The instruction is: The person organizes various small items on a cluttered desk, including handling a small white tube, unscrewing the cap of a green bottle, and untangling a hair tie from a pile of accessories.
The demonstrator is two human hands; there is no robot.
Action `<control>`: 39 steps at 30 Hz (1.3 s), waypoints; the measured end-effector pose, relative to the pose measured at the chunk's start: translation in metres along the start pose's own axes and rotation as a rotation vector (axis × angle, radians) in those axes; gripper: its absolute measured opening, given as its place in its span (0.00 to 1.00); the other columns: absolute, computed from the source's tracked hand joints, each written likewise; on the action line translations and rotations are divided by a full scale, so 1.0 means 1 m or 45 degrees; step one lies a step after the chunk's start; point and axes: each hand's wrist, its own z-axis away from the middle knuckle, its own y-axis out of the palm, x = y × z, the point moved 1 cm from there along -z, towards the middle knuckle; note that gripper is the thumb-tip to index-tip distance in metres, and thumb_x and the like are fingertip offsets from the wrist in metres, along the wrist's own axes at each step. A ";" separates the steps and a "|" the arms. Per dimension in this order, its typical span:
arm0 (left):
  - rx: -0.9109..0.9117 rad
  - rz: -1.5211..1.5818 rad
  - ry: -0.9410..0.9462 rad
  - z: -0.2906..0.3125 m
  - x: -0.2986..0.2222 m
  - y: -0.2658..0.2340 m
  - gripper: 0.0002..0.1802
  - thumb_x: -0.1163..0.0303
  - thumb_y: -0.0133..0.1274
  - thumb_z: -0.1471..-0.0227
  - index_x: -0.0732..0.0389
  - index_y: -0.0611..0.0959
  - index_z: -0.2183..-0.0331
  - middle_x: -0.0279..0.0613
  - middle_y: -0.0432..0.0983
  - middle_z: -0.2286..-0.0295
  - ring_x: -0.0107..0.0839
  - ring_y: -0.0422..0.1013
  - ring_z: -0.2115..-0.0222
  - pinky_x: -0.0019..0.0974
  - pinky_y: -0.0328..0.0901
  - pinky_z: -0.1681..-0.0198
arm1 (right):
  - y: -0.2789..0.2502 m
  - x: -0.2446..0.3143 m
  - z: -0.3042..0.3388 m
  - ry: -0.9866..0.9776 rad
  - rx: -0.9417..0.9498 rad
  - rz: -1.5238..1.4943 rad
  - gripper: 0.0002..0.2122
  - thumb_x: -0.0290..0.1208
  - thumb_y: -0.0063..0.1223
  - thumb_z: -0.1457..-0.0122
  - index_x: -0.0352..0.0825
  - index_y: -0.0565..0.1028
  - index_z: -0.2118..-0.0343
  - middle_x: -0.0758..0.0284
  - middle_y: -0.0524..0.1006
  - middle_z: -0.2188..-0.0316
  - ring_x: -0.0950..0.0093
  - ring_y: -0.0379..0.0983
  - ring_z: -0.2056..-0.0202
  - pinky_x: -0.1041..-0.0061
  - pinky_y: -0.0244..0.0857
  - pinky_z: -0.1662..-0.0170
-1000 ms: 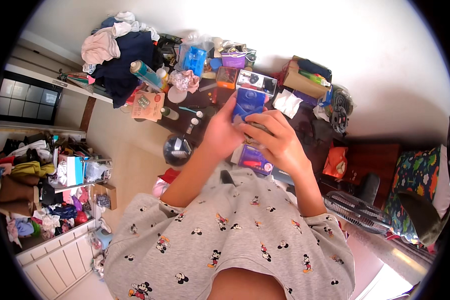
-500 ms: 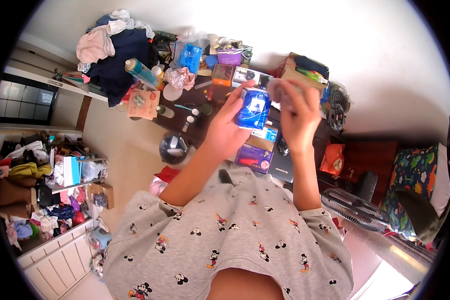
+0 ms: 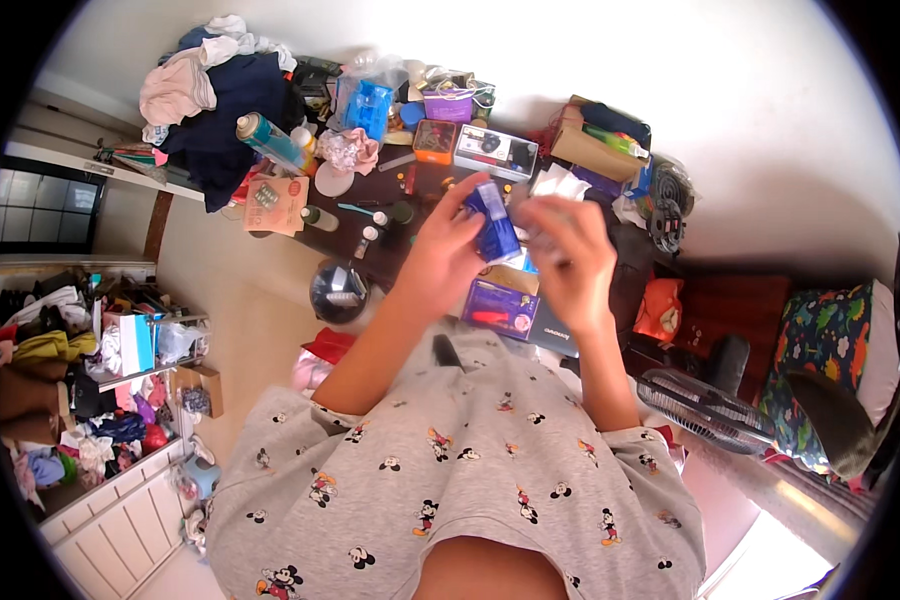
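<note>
My left hand (image 3: 440,245) is closed around a small blue plastic packet (image 3: 494,222), which looks like a pocket tissue pack, gripping it along its left side. The packet leans, with its upper end toward the wall. Just right of it is my right hand (image 3: 575,255), fingers bent toward the packet and smeared by motion. Whether those fingers hold anything cannot be made out. A crumpled white tissue-like piece (image 3: 560,183) shows just beyond the right hand's knuckles; whether the hand touches it is unclear. Both hands are above the dark table (image 3: 370,185).
Below the hands lie a purple box (image 3: 500,308) and a dark laptop (image 3: 553,332). Beyond them stand a camera-printed box (image 3: 495,152) and an orange box (image 3: 435,142). A spray can (image 3: 270,140) and piled clothes (image 3: 240,110) are at left; a fan (image 3: 705,410) stands at right.
The blue packet has turned from its broad face to a narrower side. My right hand has moved down and left, closer to it. The white piece beyond that hand now shows clearly.
</note>
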 end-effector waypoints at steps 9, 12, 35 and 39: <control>0.028 0.327 -0.049 -0.005 0.017 -0.039 0.13 0.71 0.44 0.37 0.56 0.69 0.51 0.41 0.74 0.58 0.35 0.71 0.54 0.48 0.68 0.48 | 0.029 -0.005 0.034 -0.200 0.168 0.035 0.25 0.18 0.62 0.66 0.35 0.78 0.57 0.64 0.74 0.54 0.62 0.70 0.57 0.67 0.68 0.55; -0.424 0.108 0.039 -0.005 0.014 -0.029 0.15 0.71 0.44 0.37 0.54 0.67 0.49 0.40 0.73 0.56 0.35 0.72 0.56 0.43 0.69 0.54 | 0.024 -0.011 0.045 -0.137 0.277 -0.065 0.25 0.18 0.61 0.67 0.33 0.77 0.58 0.65 0.74 0.53 0.62 0.70 0.58 0.67 0.68 0.55; -0.697 -0.751 -0.262 -0.108 0.053 -0.154 0.20 0.72 0.56 0.45 0.63 0.70 0.52 0.42 0.74 0.62 0.31 0.73 0.61 0.38 0.71 0.55 | 0.113 -0.197 0.062 1.482 0.264 -0.825 0.15 0.36 0.60 0.43 0.26 0.77 0.64 0.73 0.72 0.85 0.88 0.61 0.87 0.85 0.48 0.86; -0.704 -0.726 -0.240 -0.129 0.054 -0.175 0.21 0.72 0.56 0.45 0.64 0.70 0.51 0.43 0.74 0.61 0.30 0.74 0.61 0.39 0.73 0.55 | 0.129 -0.231 0.047 1.590 0.375 -0.939 0.13 0.34 0.59 0.44 0.26 0.78 0.66 0.72 0.72 0.85 0.88 0.61 0.87 0.85 0.48 0.86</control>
